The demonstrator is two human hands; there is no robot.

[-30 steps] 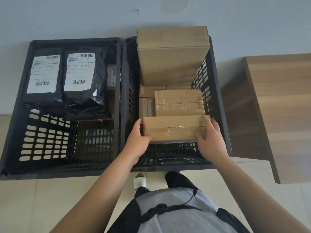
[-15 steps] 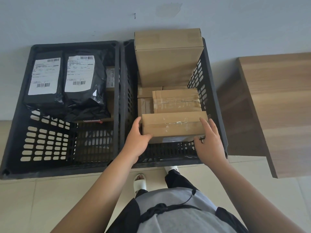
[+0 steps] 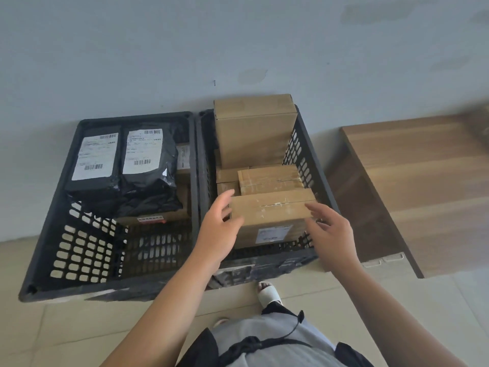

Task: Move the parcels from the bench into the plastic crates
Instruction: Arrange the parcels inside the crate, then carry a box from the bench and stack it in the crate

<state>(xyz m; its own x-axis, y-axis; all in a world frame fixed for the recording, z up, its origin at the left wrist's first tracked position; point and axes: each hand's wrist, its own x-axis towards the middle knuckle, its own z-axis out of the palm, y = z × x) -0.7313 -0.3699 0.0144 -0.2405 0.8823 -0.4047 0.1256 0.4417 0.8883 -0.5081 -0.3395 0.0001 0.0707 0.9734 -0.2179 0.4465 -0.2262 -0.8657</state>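
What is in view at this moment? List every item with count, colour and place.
Plastic crates: two, black, side by side on the floor against the wall.
Mailer bags: two, black with white labels, far end of the left crate.
Small boxes under the bags: brown, count unclear.
Cardboard boxes: several, brown, right crate; tall box at the far end, nearest box between the hands.
Bench: one, wood-grain, right of the crates.
Slippers: white, on the tiled floor.
Left hand: open, at the nearest box's left end.
Right hand: open, at its right end.
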